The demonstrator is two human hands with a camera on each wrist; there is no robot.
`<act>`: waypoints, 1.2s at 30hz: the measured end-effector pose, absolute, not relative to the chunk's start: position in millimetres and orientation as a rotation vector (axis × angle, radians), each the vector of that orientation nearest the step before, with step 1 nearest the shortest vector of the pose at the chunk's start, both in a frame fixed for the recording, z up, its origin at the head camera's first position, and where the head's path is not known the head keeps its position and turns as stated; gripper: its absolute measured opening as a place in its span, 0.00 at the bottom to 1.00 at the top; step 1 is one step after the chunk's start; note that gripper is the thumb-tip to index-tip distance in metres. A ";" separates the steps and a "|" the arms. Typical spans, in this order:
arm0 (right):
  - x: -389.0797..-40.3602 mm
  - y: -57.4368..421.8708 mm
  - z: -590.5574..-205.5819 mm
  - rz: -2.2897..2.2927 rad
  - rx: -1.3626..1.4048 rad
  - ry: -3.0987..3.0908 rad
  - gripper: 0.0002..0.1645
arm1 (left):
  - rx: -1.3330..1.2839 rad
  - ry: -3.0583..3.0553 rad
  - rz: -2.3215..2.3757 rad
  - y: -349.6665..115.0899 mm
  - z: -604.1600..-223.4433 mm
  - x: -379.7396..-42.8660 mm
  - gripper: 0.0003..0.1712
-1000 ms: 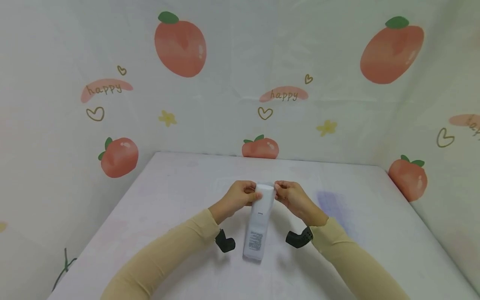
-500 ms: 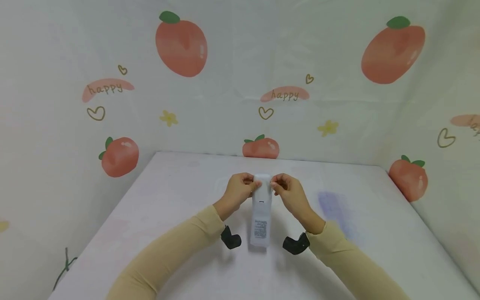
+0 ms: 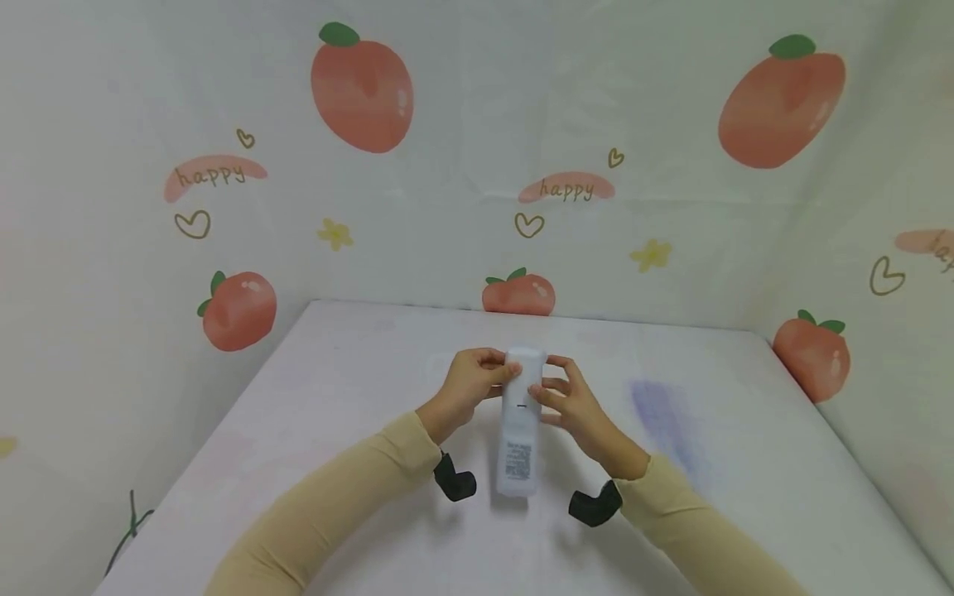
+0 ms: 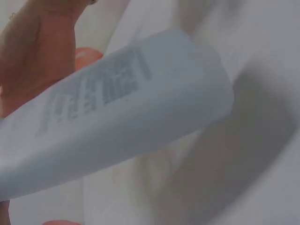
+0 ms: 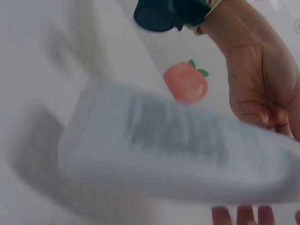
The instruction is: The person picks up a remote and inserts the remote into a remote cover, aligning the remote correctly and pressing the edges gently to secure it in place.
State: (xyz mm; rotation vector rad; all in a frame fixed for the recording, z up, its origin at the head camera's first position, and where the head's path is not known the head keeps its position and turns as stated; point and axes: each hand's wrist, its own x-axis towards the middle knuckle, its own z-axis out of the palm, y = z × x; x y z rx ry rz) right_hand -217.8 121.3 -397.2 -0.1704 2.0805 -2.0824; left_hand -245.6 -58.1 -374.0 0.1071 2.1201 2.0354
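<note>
A long white remote control (image 3: 518,434) is held up over the table, its back with a printed label facing the person. My left hand (image 3: 464,387) grips its upper left edge, thumb on the back face and fingers behind. On the opposite edge, my right hand (image 3: 585,418) holds it a little lower, thumb near a small dark notch and other fingers spread along the side. The left wrist view shows the remote's lower end (image 4: 187,89) above its shadow. The right wrist view is blurred, with several fingertips (image 5: 244,215) showing below the remote.
A white table (image 3: 358,513) with a faint purple stain (image 3: 666,418) lies beneath. Behind it hangs a white cloth (image 3: 462,99) printed with red fruit. Black wrist cameras (image 3: 455,480) sit near both cuffs. A green cord (image 3: 132,526) hangs at the left.
The remote control rose and straightened from a tilt, then came slightly down. My right hand slid from its top corner down the right edge, its fingers spreading. My left hand kept its grip.
</note>
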 end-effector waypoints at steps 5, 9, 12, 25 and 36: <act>-216.1 121.2 -402.1 -2.070 -0.165 1.962 0.36 | 0.159 2.116 2.028 -59.7 -375.1 -243.4 0.18; -215.2 122.9 -403.5 -2.094 -0.155 1.960 0.33 | 0.212 2.129 2.096 -67.2 -372.7 -247.0 0.16; -214.4 124.0 -404.2 -2.075 -0.161 1.949 0.32 | 0.303 2.126 2.114 -71.4 -371.8 -249.9 0.13; -214.0 124.1 -406.9 -2.040 -0.244 1.885 0.33 | 0.267 2.020 2.091 -71.4 -374.6 -255.5 0.10; -214.8 125.2 -406.0 -2.016 -0.255 1.949 0.34 | 0.093 2.000 2.088 -64.5 -373.3 -254.9 0.13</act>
